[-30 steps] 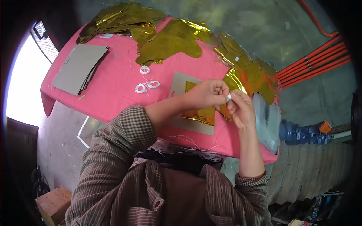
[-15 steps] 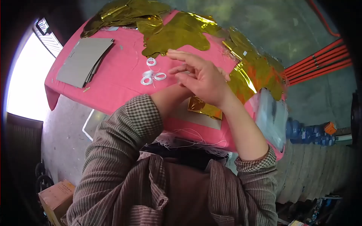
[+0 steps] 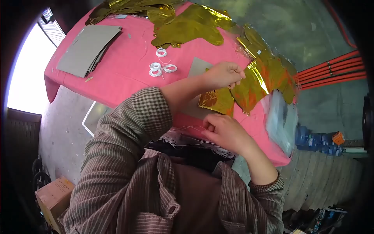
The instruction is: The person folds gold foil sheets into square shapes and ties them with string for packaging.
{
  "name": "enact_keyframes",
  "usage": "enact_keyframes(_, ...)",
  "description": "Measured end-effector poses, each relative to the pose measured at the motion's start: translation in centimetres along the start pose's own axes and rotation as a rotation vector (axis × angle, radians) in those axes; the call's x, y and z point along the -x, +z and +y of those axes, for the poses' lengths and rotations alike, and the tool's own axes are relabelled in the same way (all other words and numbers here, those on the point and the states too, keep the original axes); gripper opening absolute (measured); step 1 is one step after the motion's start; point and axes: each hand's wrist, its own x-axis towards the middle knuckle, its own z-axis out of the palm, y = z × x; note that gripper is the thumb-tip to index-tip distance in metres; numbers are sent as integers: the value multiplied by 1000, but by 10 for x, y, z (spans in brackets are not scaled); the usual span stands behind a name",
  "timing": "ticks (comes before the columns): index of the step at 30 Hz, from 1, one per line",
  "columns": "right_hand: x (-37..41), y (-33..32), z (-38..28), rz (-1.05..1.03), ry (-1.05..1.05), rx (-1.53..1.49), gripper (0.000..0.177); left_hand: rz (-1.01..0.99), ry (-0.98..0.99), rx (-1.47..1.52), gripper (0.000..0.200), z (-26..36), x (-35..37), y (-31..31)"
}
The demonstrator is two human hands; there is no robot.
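My left hand (image 3: 225, 75) is closed, its fingers curled above a folded gold foil sheet (image 3: 218, 102). What it holds, if anything, I cannot make out. Beneath the foil lies a grey cardboard sheet (image 3: 197, 67), partly covered by my left forearm. Near the table's front edge, my right hand (image 3: 226, 132) has its fingers bent in with the thumb close to them. White string (image 3: 191, 134) runs beside its fingertips. Whether the string is in its grip is hidden. Left of my left hand, several small coils of white string (image 3: 161, 68) rest on the pink tablecloth (image 3: 128, 74).
A stack of grey cardboard (image 3: 87, 50) lies at the table's left. Gold foil shapes (image 3: 191, 31) spread along the far edge and the right side (image 3: 269, 74). Clear plastic bags (image 3: 281, 121) hang over the right corner. A cardboard box (image 3: 54, 195) stands on the floor.
My left hand has moved right and emerged from behind my right hand, over the gold foil. My right hand has dropped toward the table's front edge, and its fingers have curled in.
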Motion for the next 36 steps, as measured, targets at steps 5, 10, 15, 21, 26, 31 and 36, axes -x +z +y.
enact_keyframes(5, -7, 9, 6, 43, 64, 51, 11, -12, -3, -3, 16, -1, 0, -1)
enact_keyframes(10, -8, 8, 8, 10, 29, 15, 9, -33, 3, -40, 16, -2, 1, 1)
enact_keyframes(15, -5, -26, 14, 323, 157, -225, 7, -89, -39, 12, 23, 7, 6, 5)
enact_keyframes(21, -12, -62, 37, 756, 122, 4, 6, -330, -437, 523, 44, 17, 7, 9)
enact_keyframes(26, -1, -71, 77, 880, 169, 0, 3, -317, -379, 337, 26, 13, 6, 3)
enact_keyframes(31, 14, -69, 92, 783, 174, -326, 1, -187, -211, 38, 15, 17, 11, 7)
enact_keyframes(36, 22, -75, 76, 817, 110, -609, 9, -85, 7, -228, 13, 2, 8, 9)
